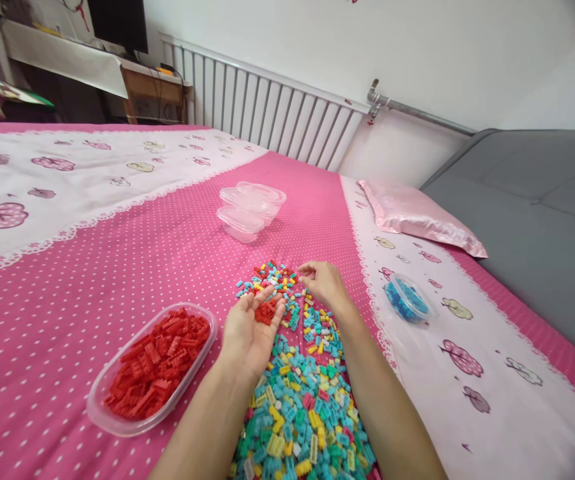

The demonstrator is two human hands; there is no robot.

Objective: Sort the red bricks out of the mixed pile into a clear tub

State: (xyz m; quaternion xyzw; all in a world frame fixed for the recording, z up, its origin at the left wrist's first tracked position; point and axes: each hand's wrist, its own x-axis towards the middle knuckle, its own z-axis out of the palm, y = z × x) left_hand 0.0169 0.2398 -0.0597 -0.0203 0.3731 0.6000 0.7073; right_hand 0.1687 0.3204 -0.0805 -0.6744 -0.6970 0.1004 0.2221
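Note:
A heap of small bricks in mixed colours (302,393) lies on the pink dotted bedspread (132,267). My left hand (250,330) is palm up over the heap's left side, cupped round several red bricks (266,311). My right hand (324,281) reaches to the heap's far end, its fingertips pinched among the bricks there; what they hold is too small to make out. A clear oval tub full of red bricks (154,363) sits left of my left hand. A clear tub of blue bricks (407,300) sits right of my right hand.
Empty clear tubs (250,208) are stacked further up the bed. A pink pillow (417,217) lies at the right, against a grey sofa (542,220). A white radiator (267,110) runs along the far wall, with a desk (152,87) beyond the bed's left corner.

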